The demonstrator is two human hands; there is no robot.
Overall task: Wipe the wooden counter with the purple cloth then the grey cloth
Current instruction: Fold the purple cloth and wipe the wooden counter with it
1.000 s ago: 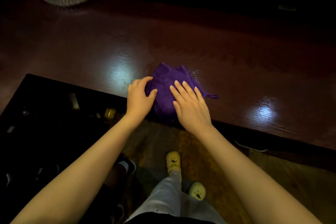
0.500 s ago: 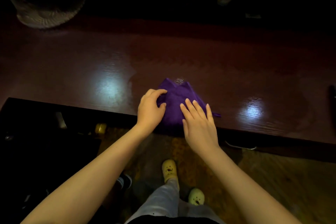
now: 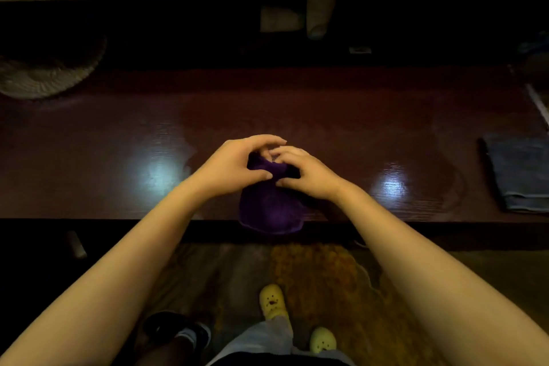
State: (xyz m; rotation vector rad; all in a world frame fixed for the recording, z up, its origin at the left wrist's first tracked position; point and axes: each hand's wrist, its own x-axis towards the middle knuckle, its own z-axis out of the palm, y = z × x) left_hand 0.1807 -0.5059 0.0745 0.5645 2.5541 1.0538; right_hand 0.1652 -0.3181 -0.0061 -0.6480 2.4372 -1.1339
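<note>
Hands, left [image 3: 234, 165] and right [image 3: 309, 174], pinch purple cloth [image 3: 270, 208] above counter [image 3: 118, 134].

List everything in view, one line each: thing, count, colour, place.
counter: 1, dark reddish wood, across the middle
purple cloth: 1, purple, held at near edge, hanging over it
folded cloth: 1, grey-blue, on counter, far right
basket: 1, pale woven, far left
rug: 1, yellow-brown, on floor
dark shoe: 1, black, on floor
slippers: 2, yellow, on person's feet
left hand: 1, gripping purple cloth
right hand: 1, gripping purple cloth
</note>
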